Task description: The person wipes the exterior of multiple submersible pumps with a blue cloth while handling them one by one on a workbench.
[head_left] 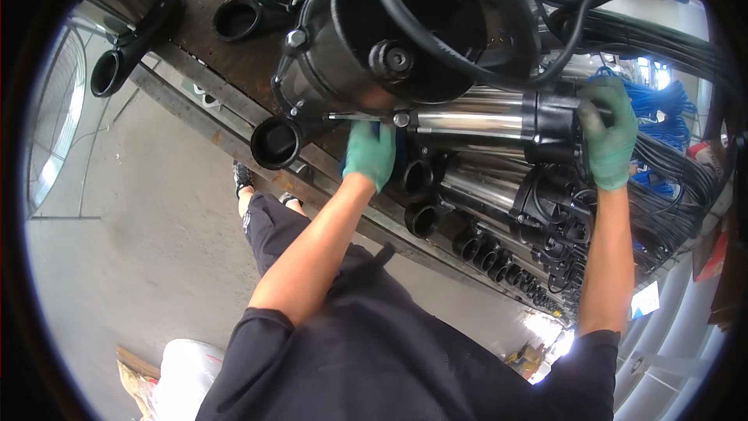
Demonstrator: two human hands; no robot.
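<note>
A submersible pump (475, 123) with a shiny steel barrel and black ends lies on the bench between my hands. My left hand (369, 154), in a green glove, is at its lower end, fingers partly hidden under a larger black pump (343, 54). A dark blue, cloth-like thing (400, 148) shows beside that hand, pressed under the fingers. At the pump's other black end is my right hand (609, 134), also gloved in green. Its fingers curl against the end's edge, slightly blurred.
More steel-barrelled pumps (487, 187) lie in a row toward the lower right, their round black outlets (422, 220) facing me. Black cables (608, 23) and blue cord bundles (662, 105) lie beyond. The bench has a metal edge (210, 132). A fan cage (58, 125) stands left.
</note>
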